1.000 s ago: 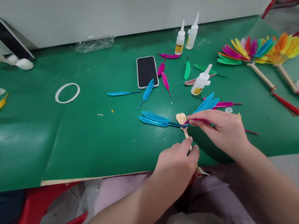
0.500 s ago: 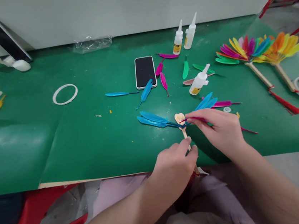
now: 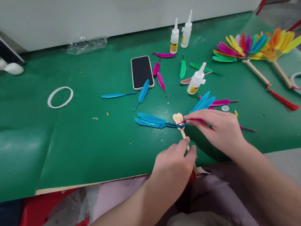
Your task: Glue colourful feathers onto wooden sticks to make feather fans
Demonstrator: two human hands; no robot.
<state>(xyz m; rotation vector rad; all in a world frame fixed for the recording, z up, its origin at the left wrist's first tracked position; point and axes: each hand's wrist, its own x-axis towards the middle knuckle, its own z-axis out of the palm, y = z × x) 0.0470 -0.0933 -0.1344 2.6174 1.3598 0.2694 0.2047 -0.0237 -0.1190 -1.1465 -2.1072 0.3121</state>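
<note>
A smooth green mat covers my table. My left hand pinches a wooden stick with a heart-shaped tip, near centre. My right hand pinches a magenta feather against blue feathers; its length is hidden.

Green-covered table against a pale, perhaps white, wall.

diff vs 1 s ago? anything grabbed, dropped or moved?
Nothing grabbed or let go, and nothing moved on the mat. The whole scene slides slightly left and up in the picture, which looks like head motion. Left hand still pinches the wooden stick; right hand still presses a magenta feather at the blue feathers under the heart tip. Phone and glue bottle lie as before.
</note>
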